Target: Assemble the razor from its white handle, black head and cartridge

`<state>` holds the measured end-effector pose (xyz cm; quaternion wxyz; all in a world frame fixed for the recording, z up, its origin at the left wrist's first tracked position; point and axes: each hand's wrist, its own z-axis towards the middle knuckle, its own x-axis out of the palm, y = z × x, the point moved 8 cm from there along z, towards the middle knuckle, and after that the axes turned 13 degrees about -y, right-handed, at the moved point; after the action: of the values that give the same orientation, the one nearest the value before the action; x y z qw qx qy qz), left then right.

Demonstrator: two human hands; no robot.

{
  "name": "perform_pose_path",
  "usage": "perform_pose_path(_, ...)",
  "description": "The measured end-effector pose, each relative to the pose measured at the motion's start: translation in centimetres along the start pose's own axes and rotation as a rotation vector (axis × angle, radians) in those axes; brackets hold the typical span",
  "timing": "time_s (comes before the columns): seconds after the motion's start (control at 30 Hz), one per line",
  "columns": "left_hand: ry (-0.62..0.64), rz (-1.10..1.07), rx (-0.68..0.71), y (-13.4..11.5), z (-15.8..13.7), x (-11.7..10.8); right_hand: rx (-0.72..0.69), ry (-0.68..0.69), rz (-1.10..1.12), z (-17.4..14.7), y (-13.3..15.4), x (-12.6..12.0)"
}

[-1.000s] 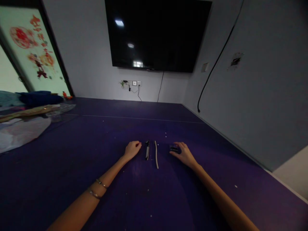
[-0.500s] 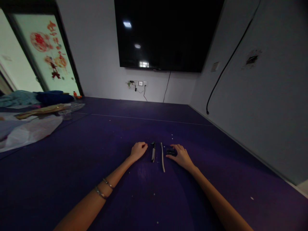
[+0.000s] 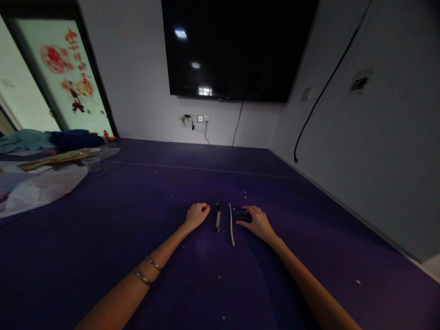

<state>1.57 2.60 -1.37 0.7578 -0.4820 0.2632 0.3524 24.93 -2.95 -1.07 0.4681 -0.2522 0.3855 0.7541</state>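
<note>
My left hand (image 3: 197, 215) rests on the purple surface with its fingers curled in; nothing shows in it. Just right of it lies a razor (image 3: 217, 219), black with a grey handle, its head at the far end. Beside the razor is a slim, slightly curved pale stick (image 3: 231, 229) with a darker far end, perhaps a toothbrush. My right hand (image 3: 256, 222) has thumb and fingers around a small dark box-like thing (image 3: 242, 216), which sits on the surface. The fingers partly cover this thing, and its kind is too dark to tell.
The purple surface (image 3: 154, 183) reaches to the wall. White plastic bags (image 3: 48, 188) and folded cloths (image 3: 75, 138) lie at the far left, near a small orange bottle (image 3: 106, 134). A television (image 3: 237, 50) hangs above; a black cable (image 3: 318, 98) dangles on the right wall.
Both hands and the things between them keep their places. Only the view has shifted very slightly.
</note>
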Motion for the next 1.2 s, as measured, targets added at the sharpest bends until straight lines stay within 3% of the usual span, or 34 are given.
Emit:
perform_pose_path(0.37,-0.006,0.013,0.005,0.1,0.0,0.1,-0.010,-0.062,0.105,0.2,-0.9,0.4)
perform_pose_path(0.53,-0.036,0.044,0.033,0.0,0.4,0.0,-0.043,-0.106,0.208,0.8,-2.5,-0.9)
perform_pose_path(0.7,-0.096,0.094,0.108,0.1,0.7,-1.1,-0.036,-0.086,0.054,0.5,-6.4,-1.7)
perform_pose_path(0.83,-0.099,0.282,0.246,0.9,0.9,-1.3,-0.035,-0.033,-0.063,-0.4,-8.4,-1.1)
perform_pose_path(0.97,-0.045,0.431,0.221,2.7,1.1,-0.6,-0.042,-0.006,-0.130,-0.8,-8.3,-0.8)
perform_pose_path(1.2,0.036,0.438,0.177,3.6,1.2,0.4,-0.056,0.017,-0.169,-0.7,-7.9,-0.8)
